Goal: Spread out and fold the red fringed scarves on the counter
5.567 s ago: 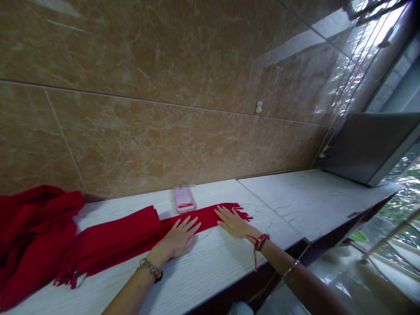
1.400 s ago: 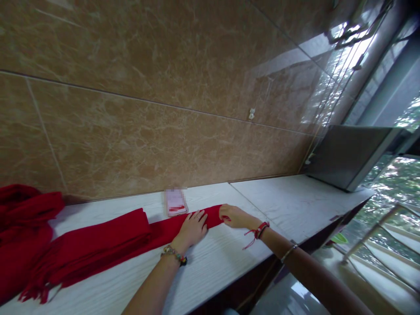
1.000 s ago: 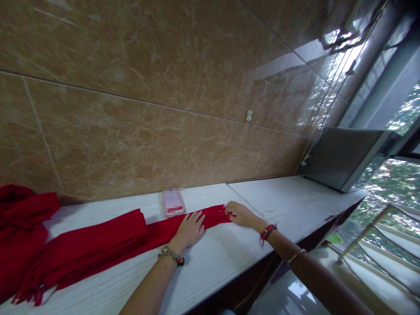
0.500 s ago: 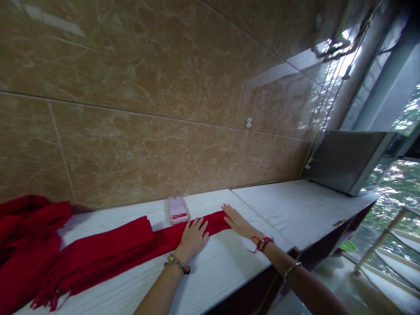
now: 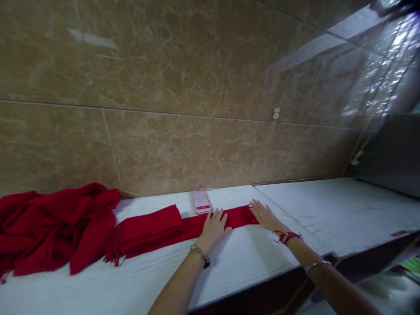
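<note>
A red fringed scarf (image 5: 193,227) lies along the white counter, a long flat strip on the right and a thicker folded stack at its left end. My left hand (image 5: 214,228) rests flat on the middle of the strip, fingers spread. At the strip's right end, my right hand (image 5: 262,214) lies with its fingers stretched out over the edge of the cloth. Just behind the strip, near my left hand, sits a small pinkish packet or phone (image 5: 201,202), partly blurred. Another red cloth (image 5: 59,227) lies in a crumpled heap at the left.
The white counter (image 5: 295,201) runs along a brown marbled tile wall (image 5: 183,153). A dark grey box-shaped appliance (image 5: 390,153) stands at its far right end. The counter's front edge drops to dark cabinet fronts below.
The view has turned left, showing more of the crumpled red cloth and less of the window side. Both hands stay on the strip in much the same places.
</note>
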`<state>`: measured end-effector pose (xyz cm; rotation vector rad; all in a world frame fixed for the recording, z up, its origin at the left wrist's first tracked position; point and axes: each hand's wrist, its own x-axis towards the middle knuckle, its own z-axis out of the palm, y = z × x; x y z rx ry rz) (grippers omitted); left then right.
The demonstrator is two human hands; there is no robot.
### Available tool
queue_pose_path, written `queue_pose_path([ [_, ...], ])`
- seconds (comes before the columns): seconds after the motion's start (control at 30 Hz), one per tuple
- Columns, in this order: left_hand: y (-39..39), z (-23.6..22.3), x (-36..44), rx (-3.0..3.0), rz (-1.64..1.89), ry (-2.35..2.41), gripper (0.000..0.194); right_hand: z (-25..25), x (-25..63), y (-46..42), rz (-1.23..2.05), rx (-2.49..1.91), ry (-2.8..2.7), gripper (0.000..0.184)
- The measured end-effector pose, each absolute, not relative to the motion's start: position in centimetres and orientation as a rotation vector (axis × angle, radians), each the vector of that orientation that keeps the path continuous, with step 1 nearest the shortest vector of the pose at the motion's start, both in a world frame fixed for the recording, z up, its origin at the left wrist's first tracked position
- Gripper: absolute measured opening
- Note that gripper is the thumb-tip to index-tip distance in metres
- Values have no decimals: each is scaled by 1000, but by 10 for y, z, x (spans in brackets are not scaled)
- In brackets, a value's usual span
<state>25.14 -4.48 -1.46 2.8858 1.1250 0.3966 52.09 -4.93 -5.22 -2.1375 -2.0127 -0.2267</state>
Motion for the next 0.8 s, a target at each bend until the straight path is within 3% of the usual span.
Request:
queue_pose_path([
  [0.23,-72,45,133,2869,756,1376,39,-16,385,-23,-99,-1423,-2254,31],
  [0.37,-65,42,40,2631,955,1574,38,15,291,-23,0,-1042,-2299,26],
  [0.47,-52,26,-12,2097,1137,1747,41,35,232,-31,-12,-838,-2382,25],
  [0.57,-43,11,-38,1753,1132,1762,44,44,187,-38,-68,-753,-2476,24],
  [0.8,-39,9,-47,1633,1174,1665,53,31,135,-48,-96,-970,-2536,30],
])
